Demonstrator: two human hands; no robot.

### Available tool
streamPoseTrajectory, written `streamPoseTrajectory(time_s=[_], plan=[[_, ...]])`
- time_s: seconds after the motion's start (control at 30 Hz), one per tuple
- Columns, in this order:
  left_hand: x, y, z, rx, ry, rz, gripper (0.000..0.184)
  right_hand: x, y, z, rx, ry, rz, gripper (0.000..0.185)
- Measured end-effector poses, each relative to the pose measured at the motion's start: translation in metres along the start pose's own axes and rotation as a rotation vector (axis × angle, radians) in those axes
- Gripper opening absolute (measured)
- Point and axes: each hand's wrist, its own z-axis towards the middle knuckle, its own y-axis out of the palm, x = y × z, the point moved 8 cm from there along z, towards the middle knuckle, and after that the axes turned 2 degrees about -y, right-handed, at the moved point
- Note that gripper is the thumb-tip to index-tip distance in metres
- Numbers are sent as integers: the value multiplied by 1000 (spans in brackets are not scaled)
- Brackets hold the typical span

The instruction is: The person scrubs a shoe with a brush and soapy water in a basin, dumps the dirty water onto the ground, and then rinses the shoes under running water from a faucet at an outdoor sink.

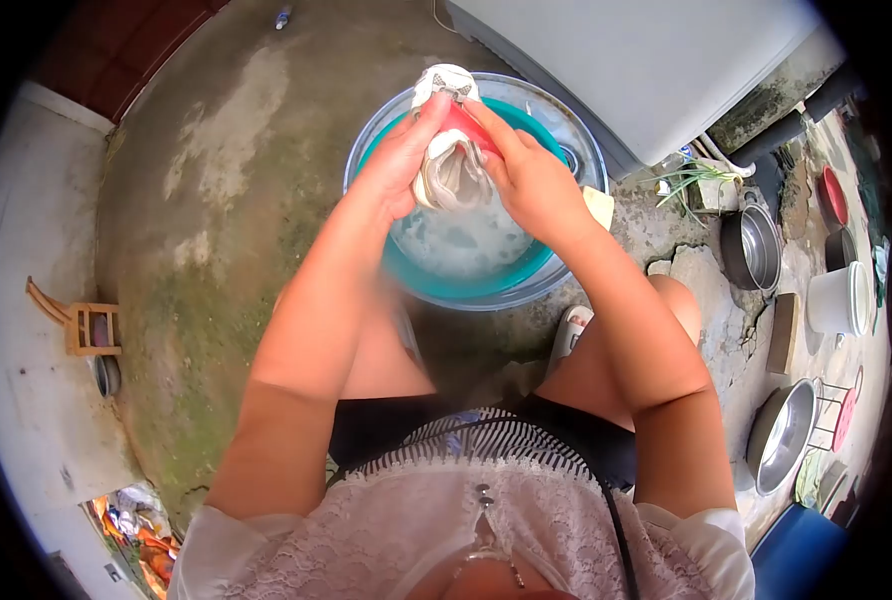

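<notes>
A white sneaker (453, 180) with pale grey lining is held above a teal basin (406, 262) of cloudy, foamy water. My left hand (406, 150) grips the shoe along its left side, fingers partly hidden behind it. On the other side my right hand (528, 180) is closed around a smooth red, handle-like piece (471, 128) that lies across the shoe; its underside is hidden, so its exact kind is unclear. The teal basin sits inside a larger metal basin (588, 150) on the ground.
A grey-white appliance (636, 60) stands close behind the basin. A yellowish block (598, 207) is at the basin's right rim. Farther right are green onions (696, 180), a metal pot (751, 248), a white bucket (838, 300) and a steel bowl (784, 437). A wooden stool (93, 328) stands left.
</notes>
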Motion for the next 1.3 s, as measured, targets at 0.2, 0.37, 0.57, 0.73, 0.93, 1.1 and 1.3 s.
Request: streamPoseTrajectory(time_s=[0.2,0.37,0.57,0.73,0.93,1.1,1.3], plan=[[6,7,-9,-20,-5,-102,71,-14,-10,5,43,5,-156,53],[-3,-8,3,9,-63,-91,63,-11,12,2,113,-143,196,44],[-2,-8,-13,83,-121,-75,56,-20,-11,5,4,-107,-155,44],[8,-17,-6,85,-31,-81,57,-14,-2,-3,29,-107,85,48],[16,2,-14,-34,65,-23,62,8,-40,17,194,184,443,29],[0,13,-13,25,86,74,63,-7,-13,12,-27,-19,224,31],[-18,13,-12,100,-25,106,68,-10,-2,12,10,-47,-18,28]])
